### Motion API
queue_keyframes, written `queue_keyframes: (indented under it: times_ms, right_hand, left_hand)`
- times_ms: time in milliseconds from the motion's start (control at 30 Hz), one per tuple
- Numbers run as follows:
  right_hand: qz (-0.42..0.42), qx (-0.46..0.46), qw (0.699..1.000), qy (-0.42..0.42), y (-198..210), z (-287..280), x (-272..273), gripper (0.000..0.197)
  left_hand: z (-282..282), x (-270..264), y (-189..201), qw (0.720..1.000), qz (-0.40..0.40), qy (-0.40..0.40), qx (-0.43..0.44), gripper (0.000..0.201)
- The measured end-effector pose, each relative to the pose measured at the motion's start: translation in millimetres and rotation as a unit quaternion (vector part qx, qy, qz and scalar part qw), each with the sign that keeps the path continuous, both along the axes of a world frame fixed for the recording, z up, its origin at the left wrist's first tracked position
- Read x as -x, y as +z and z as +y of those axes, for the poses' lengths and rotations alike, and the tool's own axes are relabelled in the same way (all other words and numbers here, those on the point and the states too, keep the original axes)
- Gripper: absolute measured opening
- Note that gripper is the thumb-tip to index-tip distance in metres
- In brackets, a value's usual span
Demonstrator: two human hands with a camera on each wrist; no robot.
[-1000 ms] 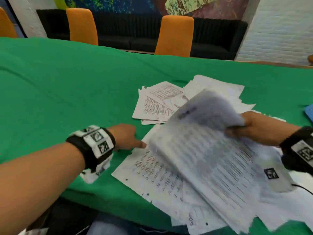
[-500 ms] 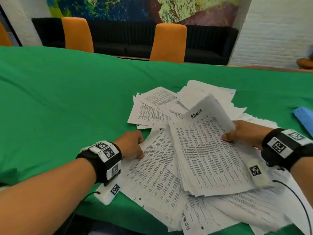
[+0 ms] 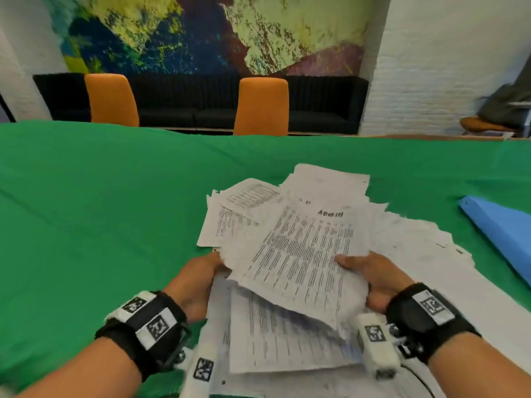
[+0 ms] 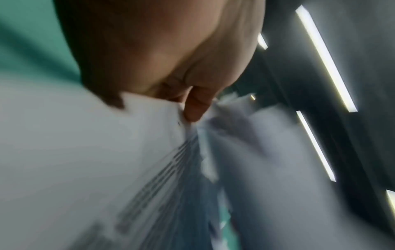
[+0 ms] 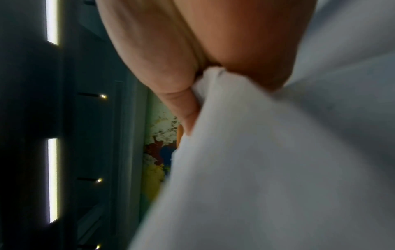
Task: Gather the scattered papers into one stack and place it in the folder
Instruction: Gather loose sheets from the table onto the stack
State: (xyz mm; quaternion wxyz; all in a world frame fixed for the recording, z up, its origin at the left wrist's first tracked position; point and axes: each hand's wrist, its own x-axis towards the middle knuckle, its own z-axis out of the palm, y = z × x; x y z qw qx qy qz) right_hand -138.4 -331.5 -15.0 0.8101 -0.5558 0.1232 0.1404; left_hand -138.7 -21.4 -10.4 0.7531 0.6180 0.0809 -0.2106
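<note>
White, blurred wrist views: only palm bases and sheet edges legible. Left hand (image 3: 198,282) fingers hidden under stack (image 3: 301,262), thumb (image 4: 197,104) pinching left edge. Right hand (image 3: 373,280) thumb on top, fingers underneath, gripping right edge. Stack ragged, printed, "ADMIN" on top, lifted over loose papers (image 3: 408,242) on green table (image 3: 100,211). Blue folder (image 3: 505,228) right, cut off.
</note>
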Motion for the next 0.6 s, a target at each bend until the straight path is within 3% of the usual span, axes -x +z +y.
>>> queue_keyframes:
  times_ms: [133,300,433,600]
  right_hand:
    - [0.022,-0.012,0.999,0.023,-22,10,9,0.040]
    - [-0.016,0.017,0.998,0.067,-5,3,12,0.042]
    - [-0.066,0.100,0.991,0.052,9,3,16,0.036]
    - [-0.084,0.078,0.993,0.031,17,1,25,0.035]
  left_hand:
    - [6,11,9,0.994,-0.003,0.009,0.108,0.052]
    - [14,8,30,0.999,-0.042,-0.003,0.031,0.041]
    - [18,0,39,0.997,-0.071,0.042,-0.001,0.038]
    - [9,7,52,0.989,-0.132,0.064,-0.004,0.043]
